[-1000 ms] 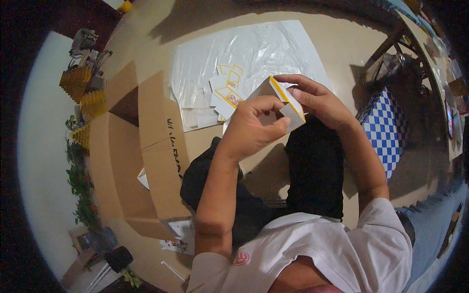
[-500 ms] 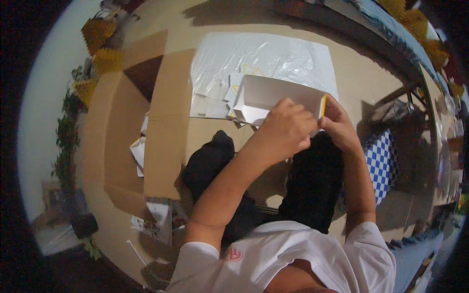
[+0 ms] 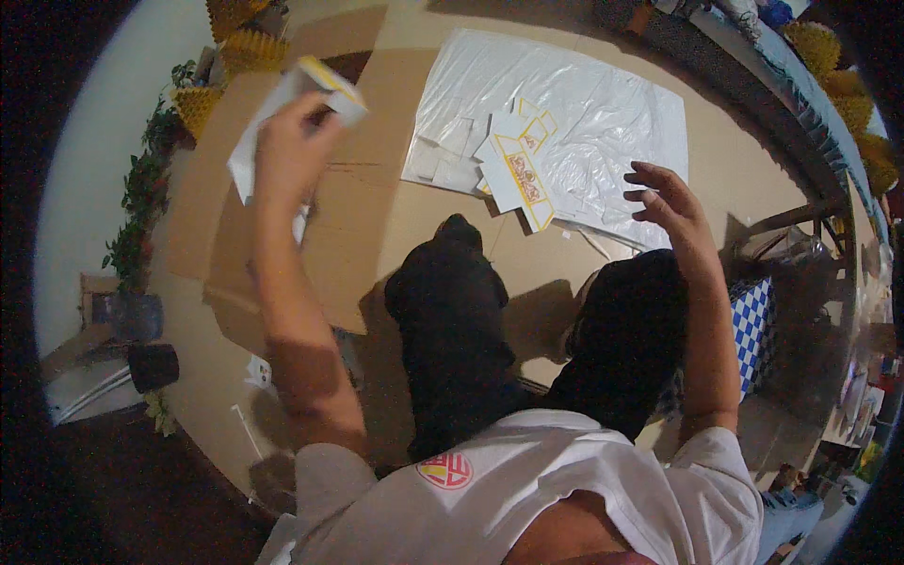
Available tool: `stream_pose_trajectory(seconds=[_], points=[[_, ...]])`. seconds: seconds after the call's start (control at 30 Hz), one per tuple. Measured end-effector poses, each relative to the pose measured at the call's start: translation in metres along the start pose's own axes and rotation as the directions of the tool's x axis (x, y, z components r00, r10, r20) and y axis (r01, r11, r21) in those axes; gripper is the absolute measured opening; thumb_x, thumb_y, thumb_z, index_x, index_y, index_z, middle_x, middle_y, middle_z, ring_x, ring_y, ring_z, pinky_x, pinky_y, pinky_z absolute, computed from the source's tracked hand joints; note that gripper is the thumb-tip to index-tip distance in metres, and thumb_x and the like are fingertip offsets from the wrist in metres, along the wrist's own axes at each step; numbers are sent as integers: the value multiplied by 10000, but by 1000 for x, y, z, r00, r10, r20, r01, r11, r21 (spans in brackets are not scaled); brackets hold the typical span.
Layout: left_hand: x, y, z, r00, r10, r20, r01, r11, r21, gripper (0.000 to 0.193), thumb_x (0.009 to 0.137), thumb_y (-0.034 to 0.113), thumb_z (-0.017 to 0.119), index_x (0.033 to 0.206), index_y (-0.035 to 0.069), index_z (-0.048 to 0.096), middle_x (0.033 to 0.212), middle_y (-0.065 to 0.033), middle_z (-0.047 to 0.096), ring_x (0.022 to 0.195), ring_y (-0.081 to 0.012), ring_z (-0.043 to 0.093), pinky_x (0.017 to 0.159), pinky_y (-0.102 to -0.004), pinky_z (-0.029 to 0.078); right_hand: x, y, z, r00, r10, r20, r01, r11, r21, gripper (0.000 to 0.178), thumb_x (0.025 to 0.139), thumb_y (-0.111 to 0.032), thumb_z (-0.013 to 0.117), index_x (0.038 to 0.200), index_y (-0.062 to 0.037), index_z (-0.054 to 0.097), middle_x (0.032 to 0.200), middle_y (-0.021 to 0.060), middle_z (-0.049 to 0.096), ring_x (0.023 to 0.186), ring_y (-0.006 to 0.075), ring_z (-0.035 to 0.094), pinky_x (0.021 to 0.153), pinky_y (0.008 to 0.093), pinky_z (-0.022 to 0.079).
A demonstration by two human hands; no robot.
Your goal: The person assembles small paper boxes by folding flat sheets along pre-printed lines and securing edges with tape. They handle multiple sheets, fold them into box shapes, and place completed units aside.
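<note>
My left hand (image 3: 294, 151), slightly blurred, grips a small white folded carton (image 3: 247, 155) with a yellow edge. It holds the carton over the large brown cardboard box (image 3: 358, 202) on the left. My right hand (image 3: 673, 207) hangs open with its fingers apart and nothing in them, above the right part of a white plastic-wrapped slab (image 3: 603, 113). On that slab, between my hands, several flat white carton blanks (image 3: 516, 177) with yellow borders lie overlapped. The box's inside is mostly hidden behind my left arm and the carton.
My black-trousered legs (image 3: 447, 301) are in front of the slab. At the right stands a blue-and-white checked bag (image 3: 750, 330) beside a dark wooden frame. Potted plants (image 3: 141, 226) line the far left, and a bed edge (image 3: 772, 89) runs along the upper right.
My left hand has carried the folded carton from the middle to the left, over the cardboard box. My right hand has let go of it and opened. The flat blanks are now uncovered.
</note>
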State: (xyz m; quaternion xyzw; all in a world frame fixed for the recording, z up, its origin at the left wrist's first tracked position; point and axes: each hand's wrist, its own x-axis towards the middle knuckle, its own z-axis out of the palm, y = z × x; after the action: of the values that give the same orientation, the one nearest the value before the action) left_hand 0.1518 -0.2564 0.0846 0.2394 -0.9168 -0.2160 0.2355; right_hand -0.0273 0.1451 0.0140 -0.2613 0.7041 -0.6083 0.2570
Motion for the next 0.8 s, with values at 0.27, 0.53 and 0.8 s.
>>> stream_pose_trajectory(seconds=[0.27, 0.53, 0.8], points=[[-25, 14, 34, 990, -140, 35, 143, 984, -102, 490, 888, 337, 606, 1261, 24, 554, 1239, -230, 566, 1167, -386, 520, 995, -424, 401, 58, 44, 11, 978, 111, 177, -16, 886, -463, 427, 922, -242, 613, 1277, -31, 507, 1205, 129, 578, 1070, 203, 581, 892, 343, 475], [-150, 142, 151, 812, 465, 353, -382, 880, -282, 194, 842, 288, 620, 800, 99, 607, 825, -69, 580, 842, -273, 561, 818, -432, 419, 139, 230, 64, 871, 357, 338, 266, 237, -934, 530, 818, -370, 662, 1162, -1, 499, 1104, 221, 564, 1044, 398, 578, 854, 494, 495], [-181, 134, 167, 819, 444, 364, -321, 880, -351, 148, 769, 228, 550, 839, 105, 595, 873, -29, 548, 886, -199, 545, 879, -383, 434, 159, 451, 102, 999, -24, 41, 44, 133, -990, 673, 857, -342, 619, 1346, 38, 356, 1312, 267, 433, 1198, 477, 439, 963, 493, 446]])
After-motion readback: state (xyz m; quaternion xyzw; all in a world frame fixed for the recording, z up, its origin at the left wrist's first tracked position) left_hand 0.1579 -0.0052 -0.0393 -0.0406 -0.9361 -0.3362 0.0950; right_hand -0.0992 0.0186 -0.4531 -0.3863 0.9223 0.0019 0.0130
